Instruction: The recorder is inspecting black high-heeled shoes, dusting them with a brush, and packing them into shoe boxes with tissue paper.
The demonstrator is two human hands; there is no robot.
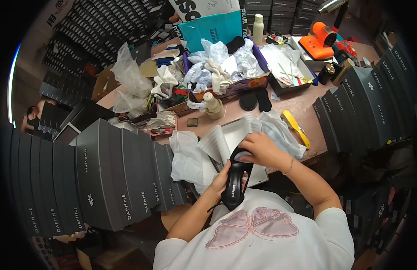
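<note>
My left hand [220, 180] is wrapped around the heel end of a black high-heeled shoe [234, 186], fingers curled behind it and thumb along its side, so it stands tilted, sole toward me, just above my chest. My right hand [261, 150] sits on the toe end, fingers pressed together and bent over the upper edge of the shoe, where a bit of white paper shows under my fingertips. The shoe hangs at the near edge of the table [303, 108], over an open white shoebox [235, 135] stuffed with crumpled white tissue paper [280, 132].

To the left of the box lies a loose white plastic bag [187, 157], and beyond it stands a row of dark grey shoeboxes [109, 175] on edge. A second row of dark grey shoeboxes [366, 105] lines the right side. Just right of the tissue lies a yellow shoehorn [296, 128].

Further out on the pink table stand a small beige bottle [213, 105], a pair of black insoles [256, 100], and a purple-rimmed carton [258, 81] heaped with white wrapping. At the far right corner rests an orange heat gun [320, 40], with a teal paper bag [210, 29] behind the carton.
</note>
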